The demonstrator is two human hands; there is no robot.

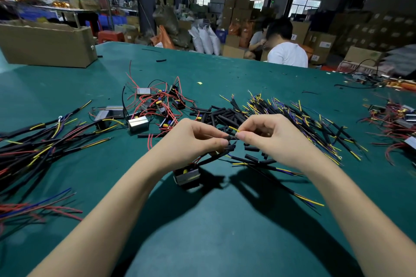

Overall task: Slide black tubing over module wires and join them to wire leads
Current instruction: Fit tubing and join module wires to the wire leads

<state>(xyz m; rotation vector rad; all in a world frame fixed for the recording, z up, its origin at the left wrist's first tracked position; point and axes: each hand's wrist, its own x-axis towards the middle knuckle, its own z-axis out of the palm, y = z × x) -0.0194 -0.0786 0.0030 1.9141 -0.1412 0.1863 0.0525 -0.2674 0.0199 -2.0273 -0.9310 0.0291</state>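
Note:
My left hand (198,139) pinches a short piece of black tubing (231,137) at its fingertips. A module (187,176), a small metal-cased box, hangs just below that hand by its tubed wires. My right hand (270,137) pinches a yellow wire lead (234,129) right at the tubing's end. Both hands meet above the green table (202,220). Behind them lies a heap of loose black tubing pieces (225,114). A fan of black-sheathed wire leads (304,123) with yellow and blue tips spreads to the right.
Several modules with red wires (157,105) lie at centre left. Finished leads (33,141) are piled at the left edge, more modules (396,119) at the right edge. A cardboard box (47,45) stands at the back left. A person in white (287,51) sits beyond the table.

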